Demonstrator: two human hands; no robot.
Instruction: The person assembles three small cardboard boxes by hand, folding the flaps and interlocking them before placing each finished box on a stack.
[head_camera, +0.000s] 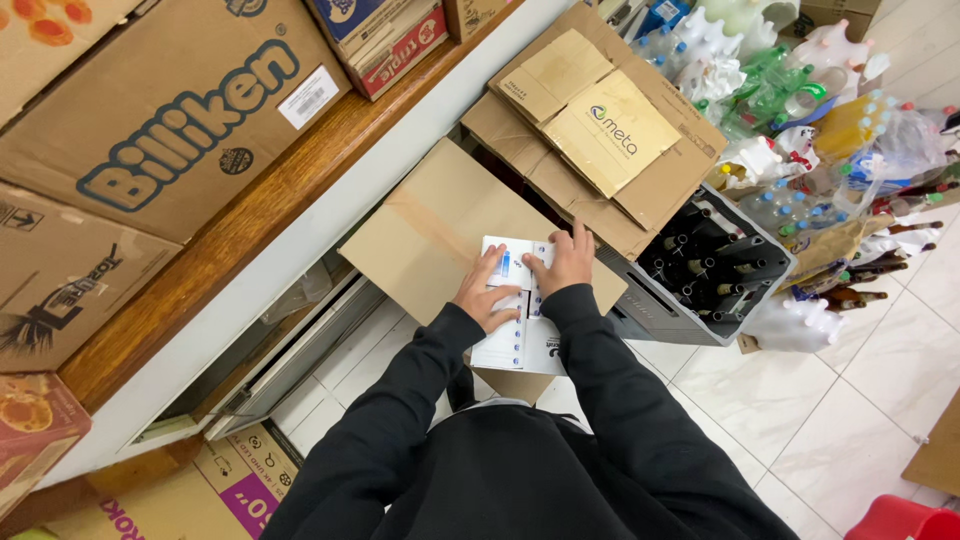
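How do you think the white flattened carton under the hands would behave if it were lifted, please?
The white carton looks thin and flat, so probably light and bendy. Both the left hand and right hand press it onto the brown cardboard sheet; it might slide there.

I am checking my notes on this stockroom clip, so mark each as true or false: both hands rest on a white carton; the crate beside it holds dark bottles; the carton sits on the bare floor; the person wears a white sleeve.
1. Both hands rest on a white carton. True: the left hand and right hand press on the white carton.
2. The crate holds dark bottles. True: the grey crate is full of them.
3. The carton sits on the floor. False: it lies on a brown cardboard box.
4. White sleeves. False: the sleeves are black.
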